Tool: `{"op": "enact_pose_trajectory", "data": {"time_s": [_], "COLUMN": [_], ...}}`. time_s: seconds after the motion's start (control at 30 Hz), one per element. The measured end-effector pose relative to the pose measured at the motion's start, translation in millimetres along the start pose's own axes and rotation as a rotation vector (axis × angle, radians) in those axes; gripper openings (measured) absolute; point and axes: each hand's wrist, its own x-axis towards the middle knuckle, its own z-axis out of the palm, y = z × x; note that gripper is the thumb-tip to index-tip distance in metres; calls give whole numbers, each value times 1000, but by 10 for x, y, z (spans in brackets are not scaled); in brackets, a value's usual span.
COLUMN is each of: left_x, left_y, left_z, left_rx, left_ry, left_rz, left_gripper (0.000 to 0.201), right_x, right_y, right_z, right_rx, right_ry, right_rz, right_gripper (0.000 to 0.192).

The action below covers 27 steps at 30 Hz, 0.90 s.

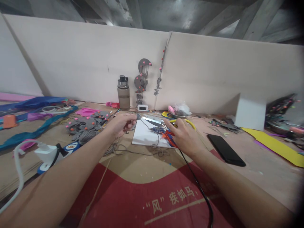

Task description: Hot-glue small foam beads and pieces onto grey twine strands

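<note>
Red cardboard sheet (133,202) with pale printed characters lies nearest, spread over the counter (261,167); both forearms reach out across it. A black cable (199,190) runs over the red sheet up toward the right hand.

Left hand (121,124): grip pressed together, pinching the end of a thin grey cord (148,126) near a small grey piece at the fingertips. Cord trails right across a white sheet (144,136), then loops loosely on the counter just in front of that sheet.

Right hand (184,134): grip closed around the yellow handles of scissors (155,121). Blades parted, pointing left toward the left hand, cord passing at or between them; cannot tell whether metal touches cord. Small red and blue pieces sit under the right hand at the sheet's right edge.

Around:
- Black phone (225,149) flat on the counter, just right of the right hand.
- Water bottle (123,92) upright against the back wall, beyond the left hand.
- Small white clock (142,107) just right of the bottle.
- Grey crescent ornament (142,76) with pink dots hanging on the wall above the clock.
- Grey felt cutouts (86,125) with orange dots, left of the left hand.
- Blue fabric strips (35,126) far left.
- White charger block (46,152) with white cable, near left.
- White box (250,111) and yellow sheet (275,144), far right.
</note>
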Motion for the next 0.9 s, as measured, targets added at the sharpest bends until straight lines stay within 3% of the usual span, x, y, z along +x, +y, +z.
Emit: {"op": "enact_pose_trajectory", "data": {"time_s": [0.9], "left_x": [4], "left_y": [-40], "left_z": [-23], "left_rx": [92], "left_ry": [-22], "left_rz": [11], "left_gripper": [20], "right_x": [-11], "right_y": [-50], "right_z": [-52], "right_rx": [-17], "right_ry": [-43], "right_rz": [-55], "right_gripper": [52]}}
